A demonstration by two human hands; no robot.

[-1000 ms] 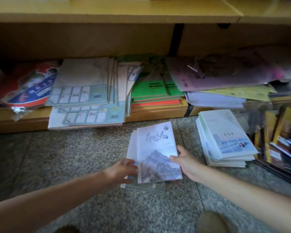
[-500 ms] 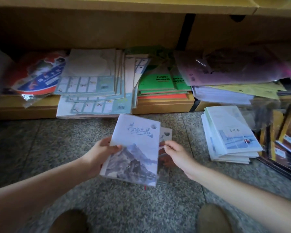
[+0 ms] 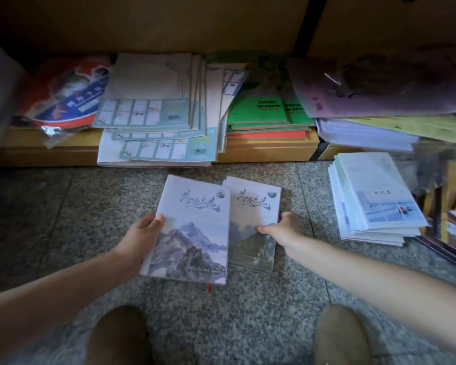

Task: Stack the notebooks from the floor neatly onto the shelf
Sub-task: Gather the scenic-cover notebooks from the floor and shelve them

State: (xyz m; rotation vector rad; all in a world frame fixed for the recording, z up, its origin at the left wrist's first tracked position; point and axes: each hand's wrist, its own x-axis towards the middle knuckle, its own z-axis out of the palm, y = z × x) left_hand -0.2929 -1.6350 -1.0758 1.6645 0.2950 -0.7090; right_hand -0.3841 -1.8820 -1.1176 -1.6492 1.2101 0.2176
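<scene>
Gripping the left edge of a mountain-cover notebook (image 3: 192, 227) is the left hand (image 3: 140, 238). The right hand (image 3: 282, 229) pinches a matching notebook (image 3: 253, 204) on the floor (image 3: 90, 206).

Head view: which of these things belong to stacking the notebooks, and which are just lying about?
Job:
mountain notebook, gripped by left hand
matching notebooks on the floor, gripped by right hand
white notebook stack on the floor
shelf

Lying about:
green pads
grid-cover booklets
red packet
purple wrapped sheets
</scene>
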